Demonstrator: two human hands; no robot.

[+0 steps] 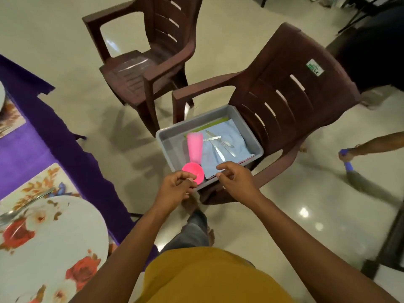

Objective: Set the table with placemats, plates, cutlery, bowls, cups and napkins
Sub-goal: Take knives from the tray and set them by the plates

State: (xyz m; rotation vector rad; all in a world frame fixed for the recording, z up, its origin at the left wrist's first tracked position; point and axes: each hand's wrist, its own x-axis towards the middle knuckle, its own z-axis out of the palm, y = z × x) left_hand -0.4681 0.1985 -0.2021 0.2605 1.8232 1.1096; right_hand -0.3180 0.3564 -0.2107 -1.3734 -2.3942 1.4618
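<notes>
Mustard shirt (209,278) nearest, left hand (175,189) pinching a pink bowl (193,172) at the grey tub's (166,136) near rim, right hand (236,178) loosely curled, holding nothing, pink cup (195,149) and cutlery (218,145) inside on blue napkin (231,149).

Materials and finishes around the grey tub

The tub (172,136) is smooth, matt grey plastic. Inside it lie a pale blue cloth (227,149), soft and creased, shiny metal cutlery (218,147) on that cloth, and a pink plastic cup (194,147). At its near edge is a glossy pink plastic bowl (194,171). Under the tub, the chair (284,106) is dark brown moulded plastic with a slight sheen. The floor (306,215) is glossy.
</notes>
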